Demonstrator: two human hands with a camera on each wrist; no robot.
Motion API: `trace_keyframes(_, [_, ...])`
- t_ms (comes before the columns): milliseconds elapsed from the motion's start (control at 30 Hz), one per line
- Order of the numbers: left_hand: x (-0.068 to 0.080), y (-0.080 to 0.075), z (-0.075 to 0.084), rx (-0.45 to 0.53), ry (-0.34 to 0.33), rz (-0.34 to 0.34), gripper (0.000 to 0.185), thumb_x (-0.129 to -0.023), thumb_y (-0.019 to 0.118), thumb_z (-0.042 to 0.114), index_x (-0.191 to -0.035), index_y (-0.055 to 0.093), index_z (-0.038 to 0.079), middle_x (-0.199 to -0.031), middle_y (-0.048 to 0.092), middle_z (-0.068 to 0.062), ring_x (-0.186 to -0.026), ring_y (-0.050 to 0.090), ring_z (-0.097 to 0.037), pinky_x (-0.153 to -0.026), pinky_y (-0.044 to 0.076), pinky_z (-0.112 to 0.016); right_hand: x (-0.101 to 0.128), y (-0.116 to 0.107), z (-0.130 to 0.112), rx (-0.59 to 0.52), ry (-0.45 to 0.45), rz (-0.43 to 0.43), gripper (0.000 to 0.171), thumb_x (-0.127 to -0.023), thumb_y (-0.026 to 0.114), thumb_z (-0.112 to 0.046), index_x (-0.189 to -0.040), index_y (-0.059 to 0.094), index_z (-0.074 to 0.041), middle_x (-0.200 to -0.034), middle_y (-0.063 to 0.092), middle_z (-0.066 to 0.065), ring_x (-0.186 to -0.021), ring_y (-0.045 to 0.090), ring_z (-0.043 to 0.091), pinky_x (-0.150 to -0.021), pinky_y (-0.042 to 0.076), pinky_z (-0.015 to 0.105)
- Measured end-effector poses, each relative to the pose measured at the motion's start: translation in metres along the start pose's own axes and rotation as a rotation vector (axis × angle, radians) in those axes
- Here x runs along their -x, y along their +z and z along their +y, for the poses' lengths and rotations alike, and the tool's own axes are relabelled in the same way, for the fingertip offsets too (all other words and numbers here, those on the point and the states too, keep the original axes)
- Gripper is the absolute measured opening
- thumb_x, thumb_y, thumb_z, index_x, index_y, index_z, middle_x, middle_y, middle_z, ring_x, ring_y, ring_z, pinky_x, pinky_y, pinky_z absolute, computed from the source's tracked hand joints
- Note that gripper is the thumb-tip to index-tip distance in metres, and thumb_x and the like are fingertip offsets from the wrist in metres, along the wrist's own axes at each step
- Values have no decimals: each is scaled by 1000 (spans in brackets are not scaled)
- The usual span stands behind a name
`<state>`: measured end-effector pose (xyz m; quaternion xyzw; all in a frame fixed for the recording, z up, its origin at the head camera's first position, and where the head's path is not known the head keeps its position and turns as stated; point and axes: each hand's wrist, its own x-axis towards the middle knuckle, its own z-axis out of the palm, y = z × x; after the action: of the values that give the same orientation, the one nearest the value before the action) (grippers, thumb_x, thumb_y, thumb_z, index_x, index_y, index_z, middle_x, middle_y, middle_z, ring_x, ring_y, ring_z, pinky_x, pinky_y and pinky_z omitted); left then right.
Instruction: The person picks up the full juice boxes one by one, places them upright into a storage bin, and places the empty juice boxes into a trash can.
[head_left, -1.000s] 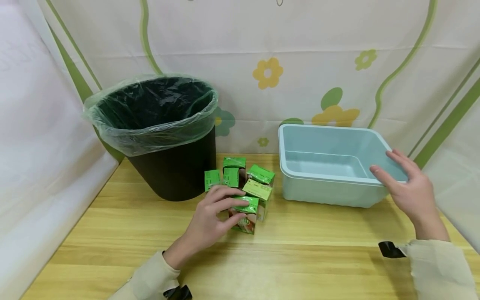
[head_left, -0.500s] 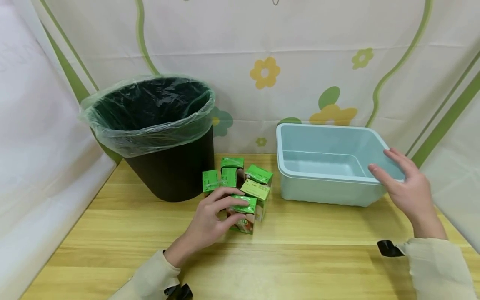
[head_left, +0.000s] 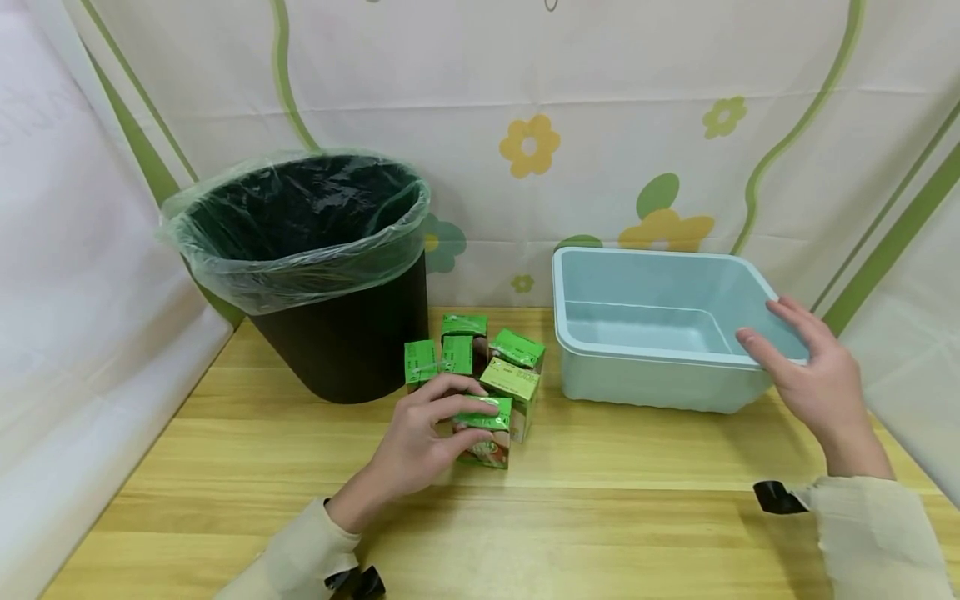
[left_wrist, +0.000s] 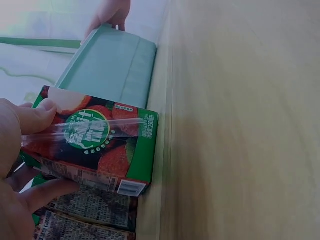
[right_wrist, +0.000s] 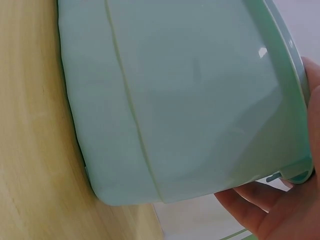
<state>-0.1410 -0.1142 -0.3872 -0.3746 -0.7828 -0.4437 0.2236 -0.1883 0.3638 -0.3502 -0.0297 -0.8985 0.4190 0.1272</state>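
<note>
On the wooden table, near the middle, the left hand curls its fingers and thumb round a small green juice carton, the nearest one of a huddle of cartons; the left wrist view shows the thumb pressed on the printed fruit face of that carton and a finger tucked beneath its lower edge, with the carton standing on the tabletop. The other green cartons sit just behind it, touching one another, between a black waste bin lined with a clear plastic bag on the left and a pale blue plastic tub on the right. The right hand rests at the tub's near right corner, fingers straight and spread along the rim, not curled round it; the right wrist view shows the fingertips against the underside of the tub's lip, with the tub's outer wall standing on the table. The tub's inside is bare as far as the head view shows. Cream sleeves cover both forearms, and a flowered cloth hangs behind the table.
</note>
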Motion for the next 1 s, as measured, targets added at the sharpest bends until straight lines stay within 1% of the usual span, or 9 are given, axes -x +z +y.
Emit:
trace_keyframes(167, [-5,-4,7,1,58,27,32,-80,90,2,-109,83,14,-117,72,-9,-102,69,-18,-73,54,-16,0,0,0,8,-6,3,77,-104,62,-50,-169,30,-24,-176,13,-24,-168,2,30,-131,5,70])
trace_keyframes(300, [-15,-10,19,-13,118,61,36,-78,92,1,-110,83,13,-115,74,-8,-103,68,-19,-75,54,-17,0,0,0,11,-11,9,76,-104,62,-49,-169,31,-23,-177,13,-23,-168,2,31,-131,5,69])
trace_keyframes(433, [-28,-17,32,-32,155,93,38,-76,93,2,-110,84,12,-114,77,-8,-100,67,-19,-72,52,-17,0,0,0,10,-8,9,77,-104,62,-50,-169,31,-23,-178,13,-21,-168,2,32,-131,5,70])
trace_keyframes(500, [-36,-21,39,-36,160,110,38,-75,93,2,-110,84,12,-114,78,-8,-99,68,-19,-73,52,-19,0,0,0,12,-9,10,77,-104,62,-50,-169,31,-23,-178,12,-18,-168,2,32,-131,5,70])
trace_keyframes(600, [-49,-26,50,-31,163,130,36,-76,93,2,-110,84,11,-114,79,-9,-100,69,-20,-71,52,-20,-1,-1,-1,14,-14,11,77,-104,61,-50,-169,31,-22,-179,12,-16,-168,2,33,-130,5,71])
trace_keyframes(667, [-57,-28,56,-28,167,142,35,-76,93,3,-110,84,10,-114,79,-9,-102,69,-21,-71,54,-21,0,-1,-1,12,-15,8,77,-104,61,-50,-169,31,-22,-179,12,-16,-168,2,33,-130,5,72])
trace_keyframes(733, [-64,-29,61,-19,172,150,35,-77,93,4,-110,84,9,-114,79,-10,-101,68,-20,-68,53,-19,0,-1,-1,11,-14,6,77,-104,61,-50,-169,31,-22,-178,12,-17,-168,2,34,-129,5,73])
trace_keyframes(867, [-76,-29,65,-9,171,161,33,-79,92,4,-111,84,8,-117,78,-9,-100,65,-17,-66,53,-18,0,-1,-1,15,-10,4,77,-104,61,-51,-169,30,-23,-179,12,-17,-168,2,35,-129,6,73])
trace_keyframes(1000, [-84,-24,64,-11,157,159,32,-82,91,5,-113,84,8,-119,78,-9,-99,62,-17,-64,55,-24,1,-1,-1,20,-10,2,77,-104,61,-51,-169,30,-24,-179,11,-16,-168,2,37,-128,7,76])
